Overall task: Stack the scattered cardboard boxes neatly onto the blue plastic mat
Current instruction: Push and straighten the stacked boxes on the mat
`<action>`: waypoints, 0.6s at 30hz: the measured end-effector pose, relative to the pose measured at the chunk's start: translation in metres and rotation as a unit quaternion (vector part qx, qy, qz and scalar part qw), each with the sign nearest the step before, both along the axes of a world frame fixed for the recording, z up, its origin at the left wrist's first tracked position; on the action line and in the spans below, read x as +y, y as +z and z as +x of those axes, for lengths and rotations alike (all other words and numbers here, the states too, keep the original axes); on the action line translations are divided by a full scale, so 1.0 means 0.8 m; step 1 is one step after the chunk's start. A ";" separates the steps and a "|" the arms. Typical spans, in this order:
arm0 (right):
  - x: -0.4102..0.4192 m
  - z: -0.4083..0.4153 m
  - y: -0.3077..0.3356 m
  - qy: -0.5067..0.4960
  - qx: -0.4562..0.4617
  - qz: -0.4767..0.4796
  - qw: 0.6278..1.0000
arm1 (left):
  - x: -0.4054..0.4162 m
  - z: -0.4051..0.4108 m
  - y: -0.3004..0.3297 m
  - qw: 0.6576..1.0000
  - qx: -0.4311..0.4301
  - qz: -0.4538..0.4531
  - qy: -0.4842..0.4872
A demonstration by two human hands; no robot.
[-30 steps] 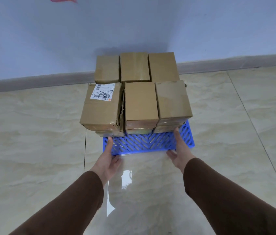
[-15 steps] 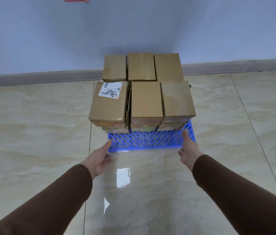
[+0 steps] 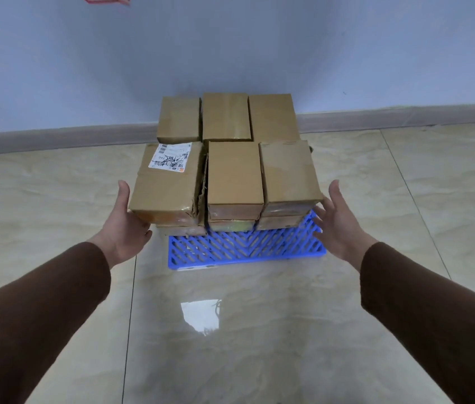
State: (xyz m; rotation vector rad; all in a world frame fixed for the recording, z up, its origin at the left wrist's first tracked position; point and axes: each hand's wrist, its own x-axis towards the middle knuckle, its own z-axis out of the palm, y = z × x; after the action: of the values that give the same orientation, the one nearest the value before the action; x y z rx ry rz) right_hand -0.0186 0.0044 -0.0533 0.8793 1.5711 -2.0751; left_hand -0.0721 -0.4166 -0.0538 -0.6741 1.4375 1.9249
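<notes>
On the tiled floor (image 3: 55, 199) by the wall (image 3: 230, 48), the cardboard boxes (image 3: 235, 173) sit stacked on the blue plastic mat (image 3: 245, 249), back row against the baseboard (image 3: 55, 138), front row two layers deep, upper boxes overhanging the lower ones a bit. Mat's front strip is bare, so the stack sits toward the wall side. Labelled box (image 3: 166, 182) at front left sticks out past the mat's left edge. Left hand (image 3: 127, 225) is spread flat, palm at that box's lower left corner, touching or nearly touching, probably to square it up. Right hand (image 3: 336, 220) is spread too, fingers straight, just beside the front-right box (image 3: 287, 170), can't tell if it touches; holds nothing. Hands bracket the stack from both sides, likely to press it into line. No loose boxes seen on the floor, so stacking looks about done.
</notes>
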 end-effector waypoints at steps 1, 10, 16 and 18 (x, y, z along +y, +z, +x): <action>0.000 -0.006 -0.001 0.027 0.008 -0.005 1.000 | -0.001 -0.004 -0.001 1.000 0.015 0.007 -0.006; -0.009 -0.034 -0.016 0.132 0.057 -0.046 0.989 | 0.007 -0.009 -0.011 0.996 0.051 0.050 -0.052; -0.012 -0.042 -0.015 0.136 0.052 -0.037 0.989 | 0.013 -0.006 -0.011 0.994 0.053 0.059 -0.078; -0.013 -0.044 -0.016 0.139 0.046 -0.032 0.989 | 0.011 -0.006 -0.012 0.993 0.054 0.066 -0.081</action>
State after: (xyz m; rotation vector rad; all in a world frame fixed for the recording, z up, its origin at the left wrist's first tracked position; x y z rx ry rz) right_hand -0.0540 -0.0062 -0.0660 0.5152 1.5625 -1.9778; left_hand -0.0773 -0.4074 -0.0635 -0.3850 1.3704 1.9323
